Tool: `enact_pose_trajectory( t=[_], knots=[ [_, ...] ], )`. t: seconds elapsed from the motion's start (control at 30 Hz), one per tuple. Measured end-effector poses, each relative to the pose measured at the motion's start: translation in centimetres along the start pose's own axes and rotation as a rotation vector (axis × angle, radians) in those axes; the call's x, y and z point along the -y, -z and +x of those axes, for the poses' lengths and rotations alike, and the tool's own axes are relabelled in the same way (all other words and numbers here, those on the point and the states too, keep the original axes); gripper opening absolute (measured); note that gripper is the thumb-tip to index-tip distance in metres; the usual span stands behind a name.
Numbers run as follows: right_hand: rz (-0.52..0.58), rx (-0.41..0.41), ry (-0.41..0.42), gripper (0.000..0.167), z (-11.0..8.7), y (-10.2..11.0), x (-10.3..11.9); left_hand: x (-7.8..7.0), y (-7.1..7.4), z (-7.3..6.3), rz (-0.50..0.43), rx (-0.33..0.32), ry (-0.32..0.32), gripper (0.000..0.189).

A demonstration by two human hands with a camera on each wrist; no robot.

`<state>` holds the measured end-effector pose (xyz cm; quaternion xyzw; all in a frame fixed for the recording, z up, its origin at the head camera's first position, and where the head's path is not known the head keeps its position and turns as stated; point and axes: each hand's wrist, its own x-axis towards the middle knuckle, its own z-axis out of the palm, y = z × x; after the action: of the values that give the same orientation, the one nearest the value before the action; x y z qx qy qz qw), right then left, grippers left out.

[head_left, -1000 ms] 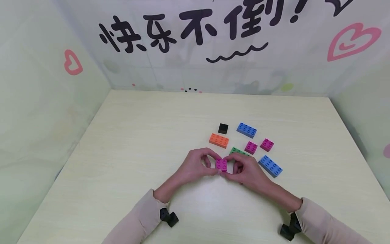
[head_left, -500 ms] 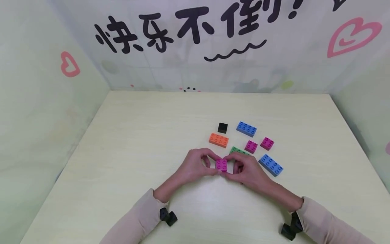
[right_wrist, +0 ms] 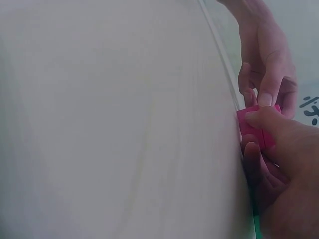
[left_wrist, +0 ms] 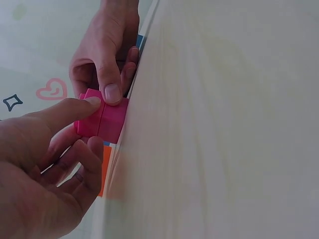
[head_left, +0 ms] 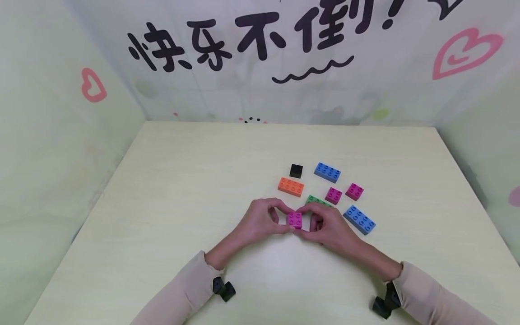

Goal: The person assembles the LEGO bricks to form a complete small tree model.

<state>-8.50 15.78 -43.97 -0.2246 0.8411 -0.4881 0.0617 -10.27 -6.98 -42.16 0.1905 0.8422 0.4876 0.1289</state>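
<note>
Here's the pink brick stack [head_left: 294,220], six o'clock from the orange brick [head_left: 290,186], fingers pinching it from the left hand [head_left: 255,223] at nine o'clock and the right hand [head_left: 332,228] at three! Probably light, stiff, slightly slick; flat sides should grip best.

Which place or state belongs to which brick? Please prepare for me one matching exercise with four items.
1. black block
2. stacked pink bricks
3. orange brick
4. green brick

A. partly hidden behind the right hand
B. held by the left hand and the right hand
C. leftmost loose brick, head view
D. just beyond the orange brick

Pairs: 1-D, 2-B, 3-C, 4-A
</note>
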Motion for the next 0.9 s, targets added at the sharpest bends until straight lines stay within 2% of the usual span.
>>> enact_pose_trajectory(
  t=[0.3, 0.43, 0.53, 0.63, 0.8, 0.9],
  knots=[
    [-0.065, 0.031, 0.013, 0.046, -0.2, 0.1, 0.5, 0.4, 0.0, -0.3, -0.017, 0.007, -0.010, 0.033],
    [-0.045, 0.036, 0.041, 0.046, -0.5, 1.0, 0.8, 0.7, 0.0, -0.4, -0.034, 0.029, -0.001, 0.034],
    [-0.027, -0.027, 0.037, 0.042, -0.6, 2.4, 0.8, 0.8, 0.1, -0.4, -0.041, 0.041, 0.003, 0.034],
    [-0.035, -0.119, -0.016, 0.038, -0.7, 4.0, 0.5, 0.8, 0.2, -0.4, -0.056, 0.047, 0.006, 0.034],
    [-0.151, -0.233, -0.131, 0.037, -0.8, 6.0, -0.1, 0.7, 0.3, -0.3, -0.082, 0.057, -0.003, 0.034],
    [-0.215, -0.269, -0.167, 0.035, -0.8, 6.7, -0.5, 0.6, 0.3, -0.3, -0.091, 0.063, -0.013, 0.034]
  ],
)
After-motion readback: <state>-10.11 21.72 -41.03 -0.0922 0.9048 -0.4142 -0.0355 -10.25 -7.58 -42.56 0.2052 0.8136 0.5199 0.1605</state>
